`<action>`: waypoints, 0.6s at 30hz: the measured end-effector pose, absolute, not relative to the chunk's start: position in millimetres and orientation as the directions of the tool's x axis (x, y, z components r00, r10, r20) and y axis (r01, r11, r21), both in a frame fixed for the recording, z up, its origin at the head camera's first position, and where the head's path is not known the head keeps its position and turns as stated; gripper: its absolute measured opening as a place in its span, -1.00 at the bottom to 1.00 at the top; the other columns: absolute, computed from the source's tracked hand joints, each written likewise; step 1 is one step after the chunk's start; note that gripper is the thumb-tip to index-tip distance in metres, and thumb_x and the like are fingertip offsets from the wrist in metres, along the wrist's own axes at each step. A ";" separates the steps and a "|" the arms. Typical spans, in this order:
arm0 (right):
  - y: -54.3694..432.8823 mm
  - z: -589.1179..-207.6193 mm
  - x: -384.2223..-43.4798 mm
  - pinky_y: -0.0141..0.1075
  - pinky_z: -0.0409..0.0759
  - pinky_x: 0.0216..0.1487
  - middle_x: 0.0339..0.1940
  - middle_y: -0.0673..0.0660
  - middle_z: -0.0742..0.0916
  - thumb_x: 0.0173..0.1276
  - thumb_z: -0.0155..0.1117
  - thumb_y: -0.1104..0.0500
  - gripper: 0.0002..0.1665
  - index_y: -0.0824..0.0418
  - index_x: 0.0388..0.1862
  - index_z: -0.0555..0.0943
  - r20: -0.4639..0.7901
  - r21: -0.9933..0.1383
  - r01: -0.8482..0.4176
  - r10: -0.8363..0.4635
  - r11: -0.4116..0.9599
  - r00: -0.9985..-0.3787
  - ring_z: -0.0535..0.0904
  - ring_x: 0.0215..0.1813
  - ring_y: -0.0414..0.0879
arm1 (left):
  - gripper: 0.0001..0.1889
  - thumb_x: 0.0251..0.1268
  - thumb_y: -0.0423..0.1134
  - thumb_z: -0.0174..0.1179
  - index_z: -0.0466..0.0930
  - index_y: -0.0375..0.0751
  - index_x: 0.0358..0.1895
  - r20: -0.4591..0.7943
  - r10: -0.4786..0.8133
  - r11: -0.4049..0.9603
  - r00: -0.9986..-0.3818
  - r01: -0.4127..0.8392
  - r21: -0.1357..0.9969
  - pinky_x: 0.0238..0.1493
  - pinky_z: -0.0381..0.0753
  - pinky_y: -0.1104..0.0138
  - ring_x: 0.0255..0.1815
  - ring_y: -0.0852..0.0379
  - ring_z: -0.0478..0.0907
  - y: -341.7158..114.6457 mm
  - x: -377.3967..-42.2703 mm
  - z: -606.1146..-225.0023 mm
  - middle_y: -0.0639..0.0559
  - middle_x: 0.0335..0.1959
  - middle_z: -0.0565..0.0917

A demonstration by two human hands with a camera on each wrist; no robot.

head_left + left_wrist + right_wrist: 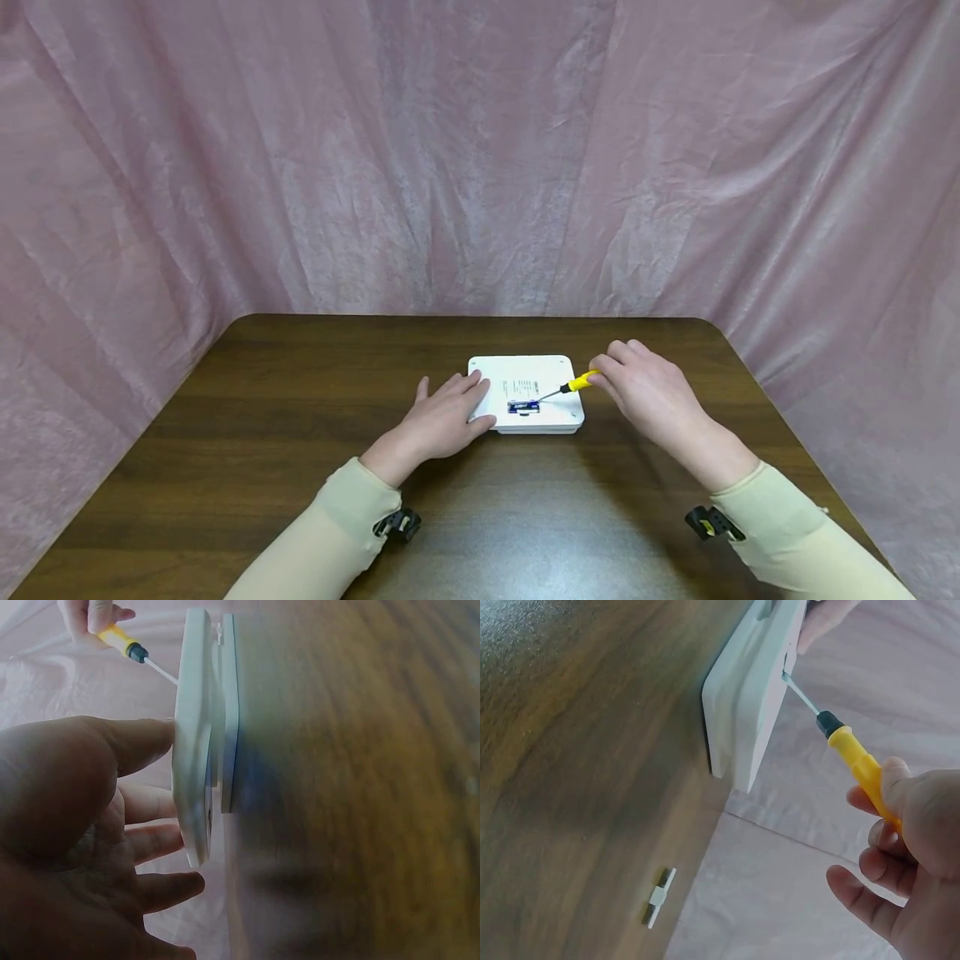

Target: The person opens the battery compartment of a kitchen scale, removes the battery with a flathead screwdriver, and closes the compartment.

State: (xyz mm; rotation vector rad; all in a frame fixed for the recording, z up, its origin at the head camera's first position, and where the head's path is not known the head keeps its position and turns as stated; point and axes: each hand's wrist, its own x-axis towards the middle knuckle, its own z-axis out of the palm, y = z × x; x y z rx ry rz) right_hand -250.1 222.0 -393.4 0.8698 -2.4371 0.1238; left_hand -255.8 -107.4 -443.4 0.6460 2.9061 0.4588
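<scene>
A white, flat box-shaped device (551, 371) lies on the table with its printed underside up. In that face is an uncovered battery compartment with blue batteries (523, 407) inside; their number is too small to tell. My left hand (442, 418) rests with its fingers spread on the device's left edge, the thumb (142, 744) touching its near side. My right hand (648, 392) grips the yellow handle of a screwdriver (859, 761) with a black collar. Its thin metal shaft slants down to the left, and the tip is at the compartment's right end.
A small white and dark piece (658, 897) lies on the table near its edge in the right wrist view. The brown wooden table (300, 400) has rounded far corners. Behind it hangs a pink curtain (450, 167).
</scene>
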 end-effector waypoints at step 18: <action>216.9 -390.9 -246.7 -0.18 0.55 -0.43 -0.26 0.00 0.58 0.35 0.68 0.17 -0.74 0.10 -0.02 0.82 0.551 0.058 -0.647 -0.565 0.760 -0.614 0.51 -0.20 -0.02 | -0.25 0.74 0.22 0.12 0.27 -0.06 0.77 -0.065 0.429 0.866 -0.901 0.389 0.316 0.65 -0.16 -0.45 0.79 -0.19 0.10 -106.2 -255.2 -443.3 -0.01 0.81 0.17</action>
